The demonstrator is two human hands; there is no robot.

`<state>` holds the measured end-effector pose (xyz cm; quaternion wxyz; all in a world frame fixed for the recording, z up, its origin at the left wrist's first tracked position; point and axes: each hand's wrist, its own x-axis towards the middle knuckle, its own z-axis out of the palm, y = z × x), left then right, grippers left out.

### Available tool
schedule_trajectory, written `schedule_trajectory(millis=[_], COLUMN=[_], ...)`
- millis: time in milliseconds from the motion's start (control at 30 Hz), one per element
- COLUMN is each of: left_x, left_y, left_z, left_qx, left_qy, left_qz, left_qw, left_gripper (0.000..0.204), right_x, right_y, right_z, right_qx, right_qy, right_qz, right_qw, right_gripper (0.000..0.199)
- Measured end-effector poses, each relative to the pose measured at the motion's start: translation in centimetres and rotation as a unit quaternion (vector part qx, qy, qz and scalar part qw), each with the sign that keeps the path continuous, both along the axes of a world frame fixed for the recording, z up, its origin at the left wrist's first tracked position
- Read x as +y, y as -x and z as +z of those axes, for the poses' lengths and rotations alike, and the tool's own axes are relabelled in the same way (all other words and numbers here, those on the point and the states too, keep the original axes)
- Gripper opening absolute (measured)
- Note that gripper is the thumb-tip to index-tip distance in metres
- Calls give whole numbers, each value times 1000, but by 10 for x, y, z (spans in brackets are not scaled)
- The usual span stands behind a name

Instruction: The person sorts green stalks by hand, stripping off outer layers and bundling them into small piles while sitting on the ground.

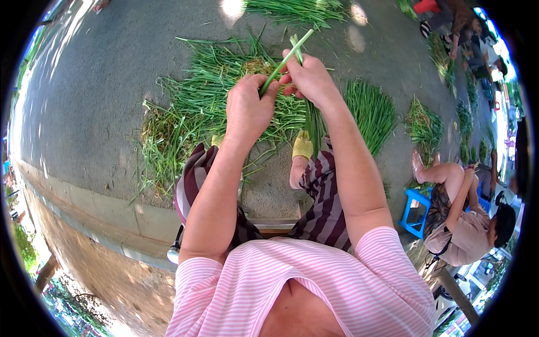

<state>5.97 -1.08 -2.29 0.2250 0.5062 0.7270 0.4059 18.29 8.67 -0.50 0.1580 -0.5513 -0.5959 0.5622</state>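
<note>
While both hands are up over the large heap of greens (213,98), two long stalks cross just in front of the fingers. One of them, a pale green stalk (284,63), slants up and rightward out of the left hand (249,103), whose thumb and fingers are closed on its lower part. The other, a second stalk (294,42), shows its whitish end above the right hand (312,80). That hand is curled narrow around it, and dark flat leaves (315,128) hang below, past the heap's near right edge.

On top of the heap lie yellowed leaves (255,67), and its left end is a looser, brownish tangle (156,124). Just right of the heap lies a neater bundle (369,109) with its blades mostly side by side; farther right is a smaller pile (424,124). Beyond the heap another green pile (300,8) lies on the grey pavement (95,84).

At the heap's near edge is a foot in a yellow foot covering (302,145), below striped maroon and grey trousers (320,182). Well to the right of the heap, another person (463,238) sits bent forward beside a blue plastic stool frame (413,214). A low concrete kerb (95,206) runs left of the heap, on its near side.
</note>
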Motion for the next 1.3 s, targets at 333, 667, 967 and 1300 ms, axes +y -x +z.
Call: schedule_trajectory(millis=[333,667,967,1300], left_x=[-1,-103,-71,12], left_y=[37,181,110,12], left_z=[19,25,79,24], left_qx=[-31,200,-69,-406], left_qy=[-2,11,27,27], left_qz=[148,382,340,64], left_qw=[989,902,937,911], left_gripper=[27,20,25,31], right_x=[10,18,2,-9], right_y=[-7,-17,-6,9], right_z=[-4,-1,-1,1], right_qx=[151,333,319,264], right_qy=[115,189,194,135], right_qz=[-4,-62,-51,-5], right_qw=[982,922,926,955], right_gripper=[51,39,33,31])
